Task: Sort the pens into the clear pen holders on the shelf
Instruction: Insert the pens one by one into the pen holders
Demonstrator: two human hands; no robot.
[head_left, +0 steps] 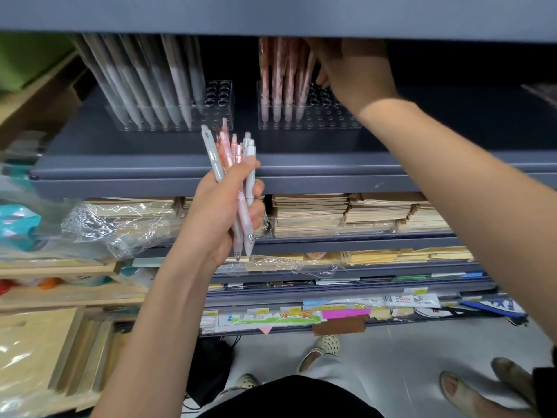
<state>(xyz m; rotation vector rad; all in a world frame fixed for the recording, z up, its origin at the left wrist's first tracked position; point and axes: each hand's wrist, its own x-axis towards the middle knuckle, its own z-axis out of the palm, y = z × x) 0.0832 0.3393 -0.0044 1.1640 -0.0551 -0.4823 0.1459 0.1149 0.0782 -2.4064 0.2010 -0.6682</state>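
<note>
My left hand (224,212) grips a bundle of grey and pink pens (233,164) upright in front of the grey shelf (180,173). On that shelf stand two clear pen holders. The left holder (217,98) is packed with grey pens (144,82). The right holder (325,116) has pink pens (283,76) in its left rows and empty holes to the right. My right hand (352,70) reaches under the upper shelf and holds the top of a pink pen at the right edge of the pink group.
The upper shelf board (271,16) hangs low over the pen tops. Stacks of brown notebooks (346,212) fill the shelf below, with crumpled plastic wrap (120,224) at left. Wooden shelving (60,291) stands left. Another person's feet (482,387) are on the floor at right.
</note>
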